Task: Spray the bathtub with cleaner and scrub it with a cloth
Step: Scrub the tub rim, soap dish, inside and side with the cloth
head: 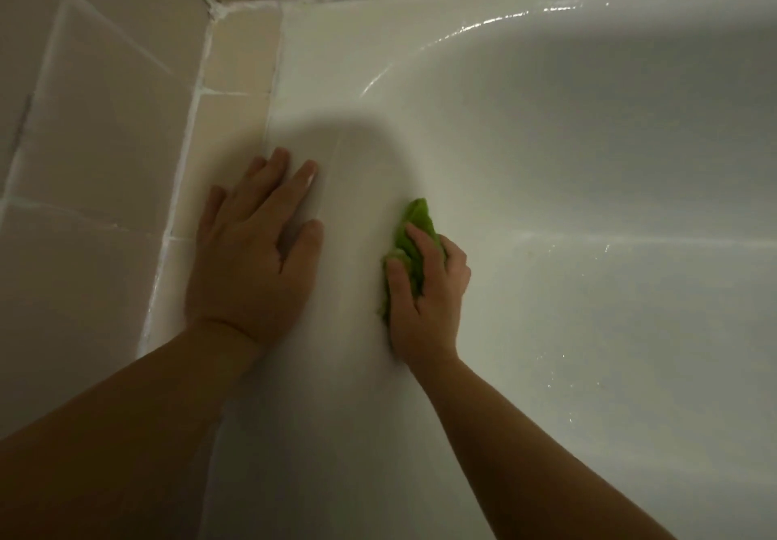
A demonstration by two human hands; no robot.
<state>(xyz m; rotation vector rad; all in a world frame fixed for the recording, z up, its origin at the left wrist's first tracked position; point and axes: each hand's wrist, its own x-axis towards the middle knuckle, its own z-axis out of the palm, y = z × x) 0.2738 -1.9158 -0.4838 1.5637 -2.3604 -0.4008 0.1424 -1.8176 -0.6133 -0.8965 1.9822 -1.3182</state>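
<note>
Now green cloth [410,245] bunched under right hand [424,300], on bathtub [588,161] rim.

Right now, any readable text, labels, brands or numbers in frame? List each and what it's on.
None: no text, label, brand or number shows anywhere.
green cloth: plain, no tag or print visible.
bathtub: bare white surface, no markings.
wall tiles: plain, no lettering.
No cleaner bottle is in view.
</note>
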